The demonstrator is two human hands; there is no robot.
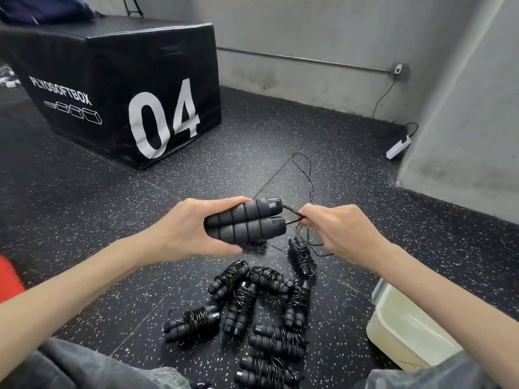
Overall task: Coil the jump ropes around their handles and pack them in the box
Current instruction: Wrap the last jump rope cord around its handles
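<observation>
- Nearest: grey trouser legs [84, 366] at the bottom edge, person seated or crouched on the speckled rubber floor [84, 220].
- Between the knees and the hands: pile of wound jump ropes [252, 313], roughly eight bundles, each with cord wrapped round paired handles. All lie on the floor; none seen in the box yet.
- Plastic box [393, 332], translucent white, at the lower right under the right forearm, just beside the pile. Interior only partly in view; what shows holds nothing.
- Left hand [185, 234] grips the butt ends of two foam handles [247, 223] held side by side. Fingers curled over the top, thumb underneath.
- Handles' long axis runs left to right, cap ends pointing at the right hand.
- Right hand [339, 231] pinches the black cord [292, 214] just off the caps. Fingertips closed on it.
- Key relation: the cord leaves the caps straight into the right-hand pinch, so the right hand is the winder and the left is the anchor. My read is the first turn is about to start, since the handles are bare.
- Slack trails past the right hand in a loose loop on the floor, running away towards the wall [337, 37]. It passes close to one wound bundle, so it may snag.
- Farther left: black plyo soft box [126, 88] marked 04, well apart.
- Far right, by the wall: white power strip [398, 147] with its cable, clear of the loop.
</observation>
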